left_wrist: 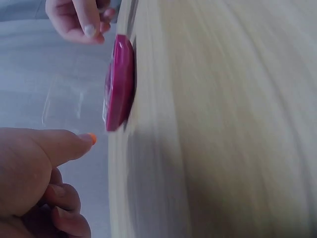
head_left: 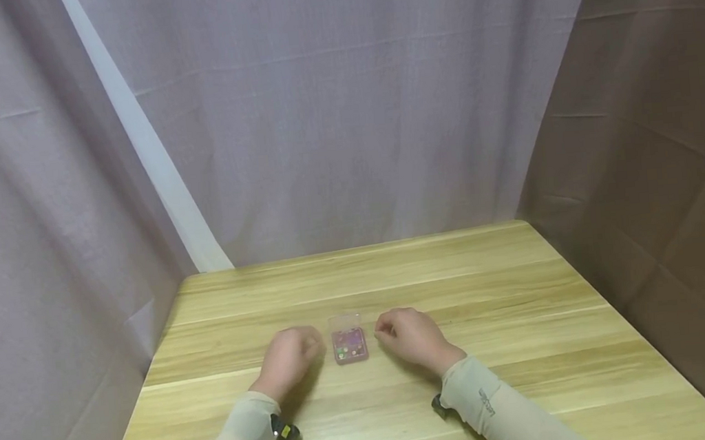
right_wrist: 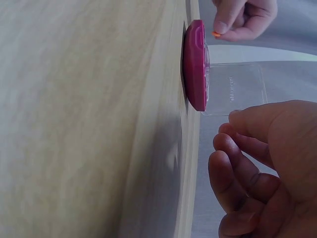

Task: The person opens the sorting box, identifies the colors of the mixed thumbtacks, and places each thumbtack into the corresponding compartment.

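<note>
A small pink case lies on the table between the two hands, its clear lid raised at the far side. Inside, several small pieces show, some green and some pale. My left hand is just left of the case, pinching a tiny orange piece between thumb and fingertip. The piece also peeks out at the thumb tip in the left wrist view. On the other side, my right hand hovers with loosely curled fingers, and nothing shows between them.
The wood-grain table has its back edge against grey curtains. A brown curtain hangs along the right side. Dark wrist straps sit on both sleeves.
</note>
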`<act>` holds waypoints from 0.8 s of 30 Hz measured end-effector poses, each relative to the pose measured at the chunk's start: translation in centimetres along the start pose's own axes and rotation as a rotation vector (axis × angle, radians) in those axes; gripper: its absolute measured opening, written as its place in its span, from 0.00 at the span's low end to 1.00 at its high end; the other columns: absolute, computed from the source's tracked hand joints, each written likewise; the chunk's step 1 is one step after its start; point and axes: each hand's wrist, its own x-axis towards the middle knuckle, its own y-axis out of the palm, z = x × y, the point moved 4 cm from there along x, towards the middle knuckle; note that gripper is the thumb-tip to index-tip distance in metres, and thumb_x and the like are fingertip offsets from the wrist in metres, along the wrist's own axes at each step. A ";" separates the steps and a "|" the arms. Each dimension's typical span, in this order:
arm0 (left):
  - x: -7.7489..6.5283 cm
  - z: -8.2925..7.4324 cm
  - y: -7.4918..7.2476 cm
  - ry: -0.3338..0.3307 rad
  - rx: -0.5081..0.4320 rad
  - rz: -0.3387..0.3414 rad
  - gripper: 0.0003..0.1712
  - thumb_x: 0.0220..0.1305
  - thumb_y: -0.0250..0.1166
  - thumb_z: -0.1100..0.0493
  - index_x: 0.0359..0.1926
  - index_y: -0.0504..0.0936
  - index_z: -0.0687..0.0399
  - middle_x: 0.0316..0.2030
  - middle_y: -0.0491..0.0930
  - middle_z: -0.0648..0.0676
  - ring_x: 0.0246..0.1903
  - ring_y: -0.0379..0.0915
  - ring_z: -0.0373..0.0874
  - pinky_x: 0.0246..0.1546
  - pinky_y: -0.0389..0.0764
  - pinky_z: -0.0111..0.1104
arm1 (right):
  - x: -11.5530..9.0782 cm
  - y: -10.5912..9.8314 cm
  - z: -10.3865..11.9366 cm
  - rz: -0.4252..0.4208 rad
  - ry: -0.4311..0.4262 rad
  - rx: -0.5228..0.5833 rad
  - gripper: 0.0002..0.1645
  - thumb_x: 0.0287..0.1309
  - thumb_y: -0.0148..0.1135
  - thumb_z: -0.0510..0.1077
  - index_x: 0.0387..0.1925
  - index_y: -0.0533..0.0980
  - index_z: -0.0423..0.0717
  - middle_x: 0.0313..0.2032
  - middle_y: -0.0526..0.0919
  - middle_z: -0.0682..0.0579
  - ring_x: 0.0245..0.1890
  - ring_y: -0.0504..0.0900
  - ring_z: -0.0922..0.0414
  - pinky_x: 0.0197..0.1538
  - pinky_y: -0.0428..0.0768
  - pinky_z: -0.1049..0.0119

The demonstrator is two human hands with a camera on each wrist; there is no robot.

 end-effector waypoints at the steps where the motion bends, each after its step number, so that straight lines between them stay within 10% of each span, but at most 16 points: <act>1: 0.1 -0.3 0.1 0.006 0.000 0.000 0.02 0.59 0.66 0.58 0.32 0.86 0.48 0.27 0.84 0.42 0.29 0.76 0.36 0.39 0.83 0.40 | 0.0 0.0 0.0 0.000 0.001 0.000 0.04 0.58 0.65 0.52 0.33 0.84 0.62 0.31 0.86 0.64 0.29 0.77 0.67 0.38 0.81 0.62; 24: 2.1 -1.9 2.0 -0.011 0.028 0.032 0.07 0.63 0.65 0.49 0.34 0.86 0.43 0.28 0.85 0.42 0.28 0.75 0.35 0.39 0.83 0.40 | -0.5 0.0 -0.5 0.001 -0.005 -0.018 0.04 0.58 0.64 0.53 0.33 0.83 0.62 0.31 0.86 0.63 0.28 0.77 0.68 0.37 0.82 0.63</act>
